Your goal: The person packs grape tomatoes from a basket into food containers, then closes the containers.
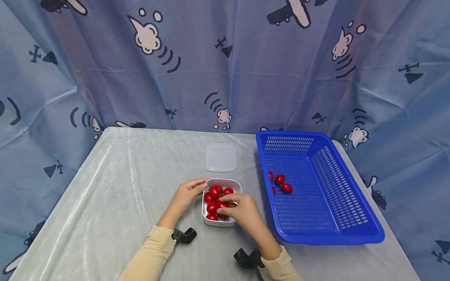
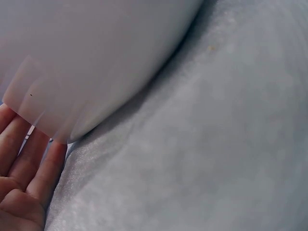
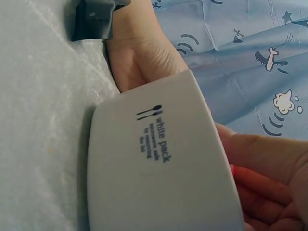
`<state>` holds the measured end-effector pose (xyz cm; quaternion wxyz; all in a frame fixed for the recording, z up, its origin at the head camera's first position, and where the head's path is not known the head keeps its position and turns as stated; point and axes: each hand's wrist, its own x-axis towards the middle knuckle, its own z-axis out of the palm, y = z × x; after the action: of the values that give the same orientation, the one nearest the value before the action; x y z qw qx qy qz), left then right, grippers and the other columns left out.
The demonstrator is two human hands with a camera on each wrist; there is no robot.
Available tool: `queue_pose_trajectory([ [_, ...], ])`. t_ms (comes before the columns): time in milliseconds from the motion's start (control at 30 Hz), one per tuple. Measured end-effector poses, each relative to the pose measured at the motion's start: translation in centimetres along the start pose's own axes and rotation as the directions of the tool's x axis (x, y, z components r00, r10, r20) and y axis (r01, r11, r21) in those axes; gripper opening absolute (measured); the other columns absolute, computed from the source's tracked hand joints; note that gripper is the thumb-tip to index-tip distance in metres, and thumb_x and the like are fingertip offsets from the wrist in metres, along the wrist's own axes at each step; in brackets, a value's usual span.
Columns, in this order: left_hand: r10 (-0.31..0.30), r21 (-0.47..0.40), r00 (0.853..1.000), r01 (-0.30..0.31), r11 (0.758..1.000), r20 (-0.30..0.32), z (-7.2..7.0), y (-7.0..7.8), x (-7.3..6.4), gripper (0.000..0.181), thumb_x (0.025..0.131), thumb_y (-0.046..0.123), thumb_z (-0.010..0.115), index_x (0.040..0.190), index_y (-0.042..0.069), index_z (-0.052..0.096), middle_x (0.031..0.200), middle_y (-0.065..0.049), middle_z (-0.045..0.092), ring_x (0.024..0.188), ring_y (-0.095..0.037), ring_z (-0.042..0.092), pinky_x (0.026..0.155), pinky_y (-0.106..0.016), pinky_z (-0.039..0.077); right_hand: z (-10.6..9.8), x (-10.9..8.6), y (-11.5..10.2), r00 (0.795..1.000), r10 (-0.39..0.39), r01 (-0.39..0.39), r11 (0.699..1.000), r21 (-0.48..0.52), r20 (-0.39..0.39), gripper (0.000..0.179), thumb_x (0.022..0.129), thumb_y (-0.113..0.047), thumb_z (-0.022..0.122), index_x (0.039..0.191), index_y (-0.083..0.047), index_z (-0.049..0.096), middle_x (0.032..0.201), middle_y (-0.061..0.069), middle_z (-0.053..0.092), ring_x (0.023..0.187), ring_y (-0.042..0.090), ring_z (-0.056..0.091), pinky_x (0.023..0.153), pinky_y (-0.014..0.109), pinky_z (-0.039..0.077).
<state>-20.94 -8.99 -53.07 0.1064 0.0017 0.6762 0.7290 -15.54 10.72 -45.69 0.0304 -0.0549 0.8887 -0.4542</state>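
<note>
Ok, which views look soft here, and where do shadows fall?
Head view: fairly evenly lit, tomatoes distinct; left wrist view: white container and tablecloth both soft, dark shadow along the container's lower edge; right wrist view: large print readable, smaller lines softer, shadow on the cloth beside the container.

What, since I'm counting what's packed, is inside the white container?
Small red tomatoes lie inside the white container. The right hand reaches in, partly covering some; whatever is beneath the top ones can't be seen.
</note>
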Motion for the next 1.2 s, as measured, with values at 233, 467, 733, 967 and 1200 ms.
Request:
queue_pose_trajectory([
  [233, 0.015, -0.008, 1.0, -0.015, 1.0, -0.004, 0.2, 0.1, -0.1, 0.034, 0.095, 0.015, 0.066, 0.125, -0.002, 0.067, 0.121, -0.007, 0.072, 0.103, 0.0, 0.064, 0.093, -0.021, 0.052, 0.0, -0.1, 0.2, 1.0, -0.017, 0.017, 1.0, -0.004, -0.004, 0.023, 0.07, -0.01, 0.089, 0.091, -0.005, 0.08, 0.102, 0.013, 0.076, 0.102, 0.028, 0.069, 0.089, 0.044, 0.056],
  [467, 0.017, -0.008, 1.0, -0.017, 1.0, 0.01, 0.2, 0.2, 0.0, 0.035, 0.095, 0.015, 0.065, 0.126, -0.002, 0.066, 0.124, -0.011, 0.07, 0.104, 0.0, 0.064, 0.094, -0.021, 0.052, 0.0, -0.2, 0.2, 1.0, -0.022, 0.022, 1.0, -0.019, -0.003, 0.025, 0.07, -0.011, 0.089, 0.092, -0.005, 0.08, 0.103, 0.012, 0.076, 0.104, 0.028, 0.069, 0.091, 0.043, 0.056],
  [733, 0.014, 0.01, 1.0, -0.015, 1.0, 0.008, 0.3, 0.2, -0.2, 0.035, 0.095, 0.016, 0.066, 0.126, -0.001, 0.066, 0.126, -0.012, 0.069, 0.103, 0.0, 0.064, 0.094, -0.021, 0.052, -0.1, -0.3, 0.2, 1.0, -0.003, 0.002, 0.999, 0.041, 0.02, 0.025, 0.071, -0.008, 0.088, 0.093, -0.002, 0.079, 0.104, 0.014, 0.076, 0.096, 0.027, 0.071, 0.084, 0.038, 0.059],
  [967, 0.013, 0.027, 1.0, -0.013, 1.0, -0.012, 0.1, 0.1, -0.3, 0.035, 0.095, 0.017, 0.066, 0.125, -0.001, 0.067, 0.126, -0.012, 0.069, 0.104, 0.001, 0.063, 0.094, -0.02, 0.051, -0.9, -0.9, -1.3, 1.0, -0.023, 0.024, 0.987, 0.156, -0.009, 0.026, 0.073, -0.005, 0.086, 0.097, 0.001, 0.078, 0.105, 0.016, 0.075, 0.099, 0.029, 0.071, 0.082, 0.032, 0.06],
  [1200, 0.022, 0.018, 1.0, -0.021, 1.0, -0.014, 0.2, 0.2, -0.3, 0.035, 0.095, 0.013, 0.066, 0.126, -0.003, 0.066, 0.125, -0.014, 0.069, 0.102, 0.001, 0.064, 0.093, -0.02, 0.052, -6.4, -3.2, -5.0, 0.966, -0.232, 0.246, 0.962, 0.121, -0.116, 0.031, 0.073, -0.005, 0.086, 0.103, -0.005, 0.078, 0.106, 0.007, 0.077, 0.103, 0.023, 0.071, 0.089, 0.026, 0.057],
])
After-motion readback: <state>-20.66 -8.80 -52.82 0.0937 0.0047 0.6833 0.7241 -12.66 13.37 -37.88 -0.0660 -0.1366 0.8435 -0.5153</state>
